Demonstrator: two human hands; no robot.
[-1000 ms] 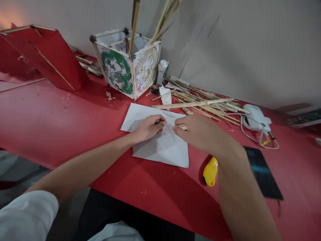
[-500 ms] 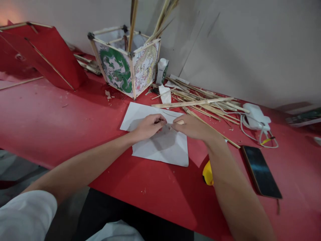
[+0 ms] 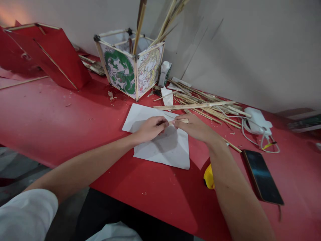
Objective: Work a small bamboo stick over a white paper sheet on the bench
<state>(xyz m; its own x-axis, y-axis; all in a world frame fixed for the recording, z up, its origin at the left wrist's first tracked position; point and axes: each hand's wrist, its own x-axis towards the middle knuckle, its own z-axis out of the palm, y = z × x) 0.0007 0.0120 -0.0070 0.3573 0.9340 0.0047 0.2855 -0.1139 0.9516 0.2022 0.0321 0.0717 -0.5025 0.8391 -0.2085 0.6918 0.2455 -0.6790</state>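
A white sheet of paper [image 3: 147,152] lies on the red table. Over its upper part my left hand [image 3: 152,128] is closed, with thumb and fingers pinched round the left end of a small pale wooden piece [image 3: 185,121]. My right hand [image 3: 192,125] is closed on the same piece from the right, and its blunt end pokes out past the fingers. The two hands are close together, fingertips almost meeting. A thin dark strand shows just beyond them. What lies inside my left fingers is mostly hidden.
Behind the paper stand a dragon-painted lantern [image 3: 120,72] and a small carton [image 3: 164,72]. Bamboo sticks [image 3: 208,105] lie at the back right, near a white charger [image 3: 257,118]. To the right are a phone [image 3: 262,175] and a yellow object [image 3: 209,176]. A red lantern [image 3: 57,57] is left.
My hands have drawn closer together, and the pale wooden piece shows more clearly between and beyond my fingers. The whole view has shifted slightly.
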